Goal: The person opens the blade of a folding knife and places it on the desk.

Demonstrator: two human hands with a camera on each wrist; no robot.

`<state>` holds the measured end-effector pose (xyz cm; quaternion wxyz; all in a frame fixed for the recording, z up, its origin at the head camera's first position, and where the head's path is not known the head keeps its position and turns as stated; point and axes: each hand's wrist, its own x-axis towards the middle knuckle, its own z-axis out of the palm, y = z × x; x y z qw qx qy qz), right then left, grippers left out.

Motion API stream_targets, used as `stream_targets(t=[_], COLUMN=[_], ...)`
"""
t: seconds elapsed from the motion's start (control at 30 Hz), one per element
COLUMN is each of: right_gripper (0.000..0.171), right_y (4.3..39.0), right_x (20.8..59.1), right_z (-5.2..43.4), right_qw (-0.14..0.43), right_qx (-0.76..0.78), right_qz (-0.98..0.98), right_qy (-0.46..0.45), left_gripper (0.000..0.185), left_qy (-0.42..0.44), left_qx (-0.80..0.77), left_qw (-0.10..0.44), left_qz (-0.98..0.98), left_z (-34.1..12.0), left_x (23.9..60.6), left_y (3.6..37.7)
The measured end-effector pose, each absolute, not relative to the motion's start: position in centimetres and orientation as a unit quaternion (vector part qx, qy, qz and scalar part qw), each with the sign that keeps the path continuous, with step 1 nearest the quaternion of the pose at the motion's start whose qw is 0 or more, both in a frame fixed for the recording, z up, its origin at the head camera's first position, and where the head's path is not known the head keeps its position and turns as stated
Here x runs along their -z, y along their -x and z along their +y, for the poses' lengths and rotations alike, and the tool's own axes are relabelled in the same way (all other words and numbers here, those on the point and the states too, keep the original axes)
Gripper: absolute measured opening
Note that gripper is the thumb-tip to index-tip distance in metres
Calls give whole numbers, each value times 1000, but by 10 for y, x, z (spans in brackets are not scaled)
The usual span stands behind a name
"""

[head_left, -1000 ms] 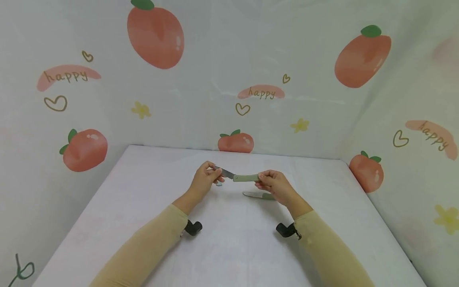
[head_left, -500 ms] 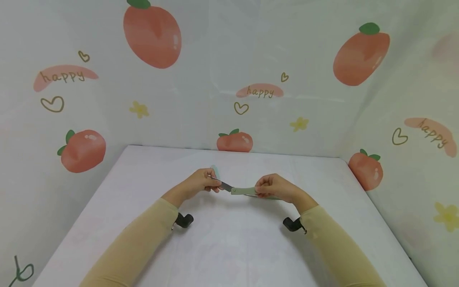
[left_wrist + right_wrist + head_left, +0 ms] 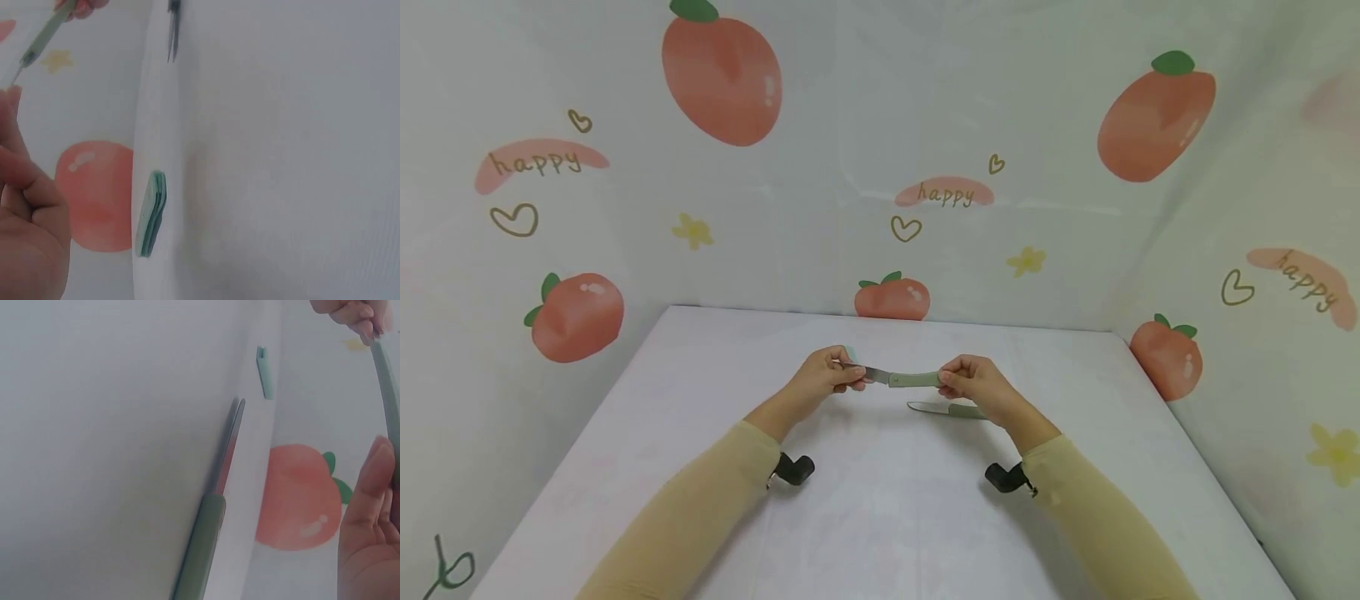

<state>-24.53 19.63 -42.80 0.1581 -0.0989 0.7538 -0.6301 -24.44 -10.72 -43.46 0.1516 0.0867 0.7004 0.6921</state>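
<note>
Above the table, both hands hold a folding knife [image 3: 913, 380] with a pale green handle and a grey blade. My left hand [image 3: 820, 375] pinches the blade between thumb and fingers, hiding its tip end. The handle's far end is pinched by my right hand [image 3: 981, 382]. Blade and handle meet at a slight angle at the pivot. A second green-handled knife [image 3: 203, 544] lies on the table below my right hand, its blade pointing left in the head view. Behind my left hand is a slim teal slotted piece [image 3: 150, 212], mostly covered in the head view.
The white table [image 3: 880, 517] has its back edge against a wall sheet [image 3: 820, 208] printed with fruit and "happy" lettering. Black wrist camera mounts [image 3: 796, 468] stick out inward from both sleeves.
Both hands dipped toward the table with the folding knife, then rose again. Its blade now stands more in line with the handle than a second ago. The knife on the table has stayed put.
</note>
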Motion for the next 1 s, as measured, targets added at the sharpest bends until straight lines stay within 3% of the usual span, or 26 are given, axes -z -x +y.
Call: stream_targets(t=[0.33,1.0], right_gripper=[10,23], right_y=[248,241], right_x=[428,430], right_z=[193,210], right_qw=[121,196], right_qx=[692,600], right_qz=[709,767], right_qy=[61,113], left_gripper=[24,17], left_qy=[-36,-42], left_qx=[-749,-648], left_qw=[100,172], left_qz=[653,741], left_z=[-92,-109], left_x=[434,446], left_y=[240,234])
